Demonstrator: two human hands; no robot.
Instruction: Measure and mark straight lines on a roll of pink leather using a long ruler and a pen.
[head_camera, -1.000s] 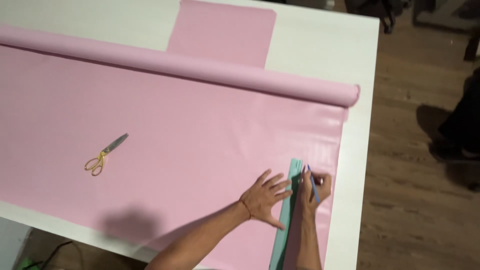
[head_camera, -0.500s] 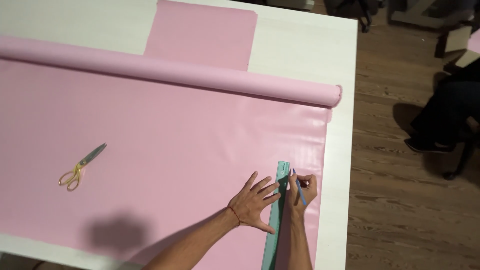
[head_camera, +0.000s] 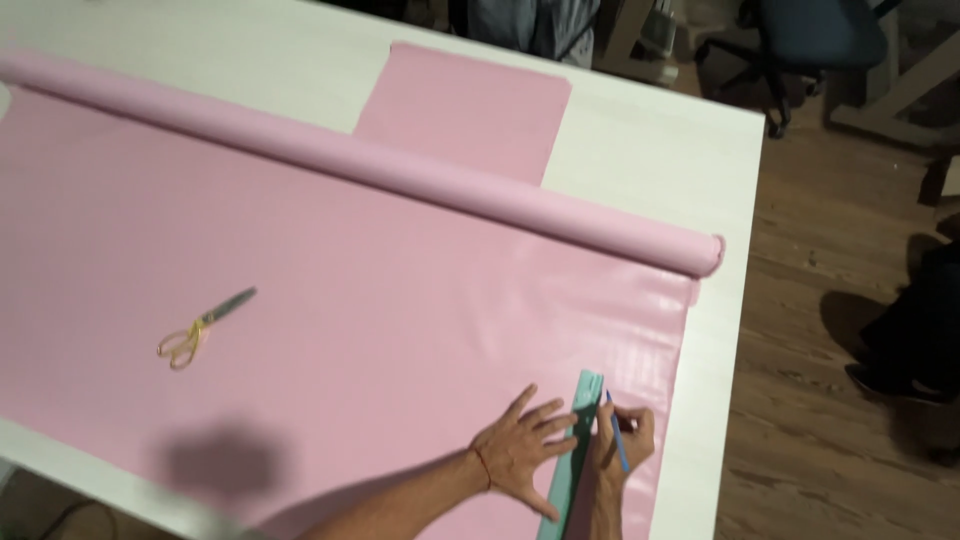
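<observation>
Two hands flank the green ruler, its long axis running away from the body: left hand flat, fingers spread, pressing it; right hand closed on the blue pencil, tip at the ruler's right edge, on pink sheet

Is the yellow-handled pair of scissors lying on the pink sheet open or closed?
Closed. The yellow-handled scissors lie flat on the glossy pink sheet with blades together as one grey strip and handle loops side by side.

- White table carried everything, w/ wood floor off to its right.
- Big pink sheet lay flat on it, part still rolled up.
- Separate pink piece lay behind the roll.
</observation>
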